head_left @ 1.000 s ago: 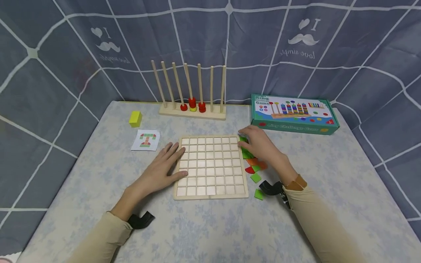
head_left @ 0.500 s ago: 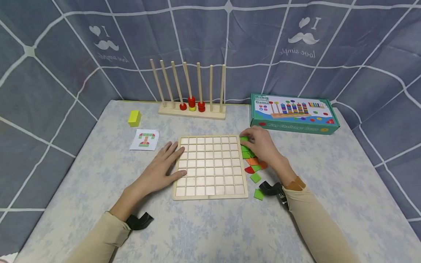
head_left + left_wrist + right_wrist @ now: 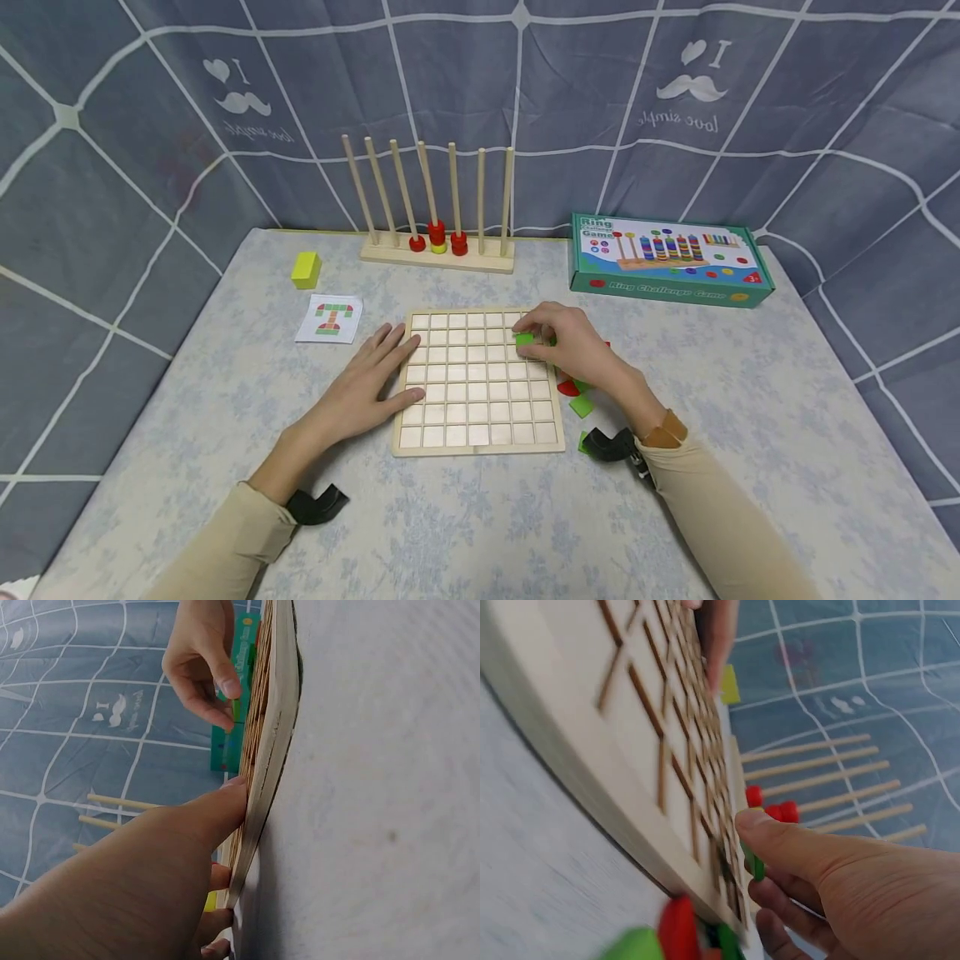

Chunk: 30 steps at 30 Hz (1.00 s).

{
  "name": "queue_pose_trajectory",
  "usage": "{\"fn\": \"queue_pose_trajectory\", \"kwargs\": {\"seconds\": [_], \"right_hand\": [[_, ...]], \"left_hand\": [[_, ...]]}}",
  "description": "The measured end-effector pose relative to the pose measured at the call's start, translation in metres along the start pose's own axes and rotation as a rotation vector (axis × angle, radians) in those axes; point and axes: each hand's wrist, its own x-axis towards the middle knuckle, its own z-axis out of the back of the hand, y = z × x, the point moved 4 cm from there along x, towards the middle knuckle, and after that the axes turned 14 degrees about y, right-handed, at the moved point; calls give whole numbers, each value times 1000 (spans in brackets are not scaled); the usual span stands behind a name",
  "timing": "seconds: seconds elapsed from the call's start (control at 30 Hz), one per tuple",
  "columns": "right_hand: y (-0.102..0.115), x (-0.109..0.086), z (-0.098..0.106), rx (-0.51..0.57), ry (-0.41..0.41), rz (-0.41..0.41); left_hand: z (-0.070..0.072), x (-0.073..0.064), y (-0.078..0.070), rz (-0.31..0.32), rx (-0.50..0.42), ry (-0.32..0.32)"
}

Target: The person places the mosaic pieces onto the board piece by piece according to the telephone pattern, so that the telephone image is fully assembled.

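Observation:
A wooden board (image 3: 478, 451) divided into a grid of square cells lies flat on the table. My left hand (image 3: 356, 379) rests on its left edge with fingers spread and the thumb over the outer cells. Between the thumb and fingers of my right hand (image 3: 581, 346) is a green square tile (image 3: 524, 339), held above the cells near the upper right part of the board. The right wrist view shows this green tile (image 3: 754, 862) pinched and tilted. Beside the board's right edge lie loose tiles, among them a red rounded one (image 3: 568, 388) and a green one (image 3: 581, 406), partly hidden by my right hand.
A card (image 3: 330, 319) with a red, green and orange pattern lies left of the board, below a yellow block (image 3: 306, 271). Behind stands a wooden peg rack (image 3: 480, 261) with several red rings and a yellow one. A green game box (image 3: 667, 287) lies back right.
My right hand has moved left from the loose tiles to over the board, bringing a green tile with it. My left hand stays in place on the board's edge.

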Motion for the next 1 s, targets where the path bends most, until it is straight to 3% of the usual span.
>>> {"fn": "queue_pose_trajectory", "kwargs": {"seconds": [0.2,0.53,0.8,1.0], "right_hand": [[3,5,-12,13,47,-2],[5,5,-11,14,17,24],[-16,-5,18,34,-97,-85],[-34,-14,28,47,-92,-187]], "left_hand": [[0,0,0,-2,-2,5],[1,0,0,-8,3,2],[2,0,-1,-1,2,5],[1,0,-1,-4,4,1]]}}
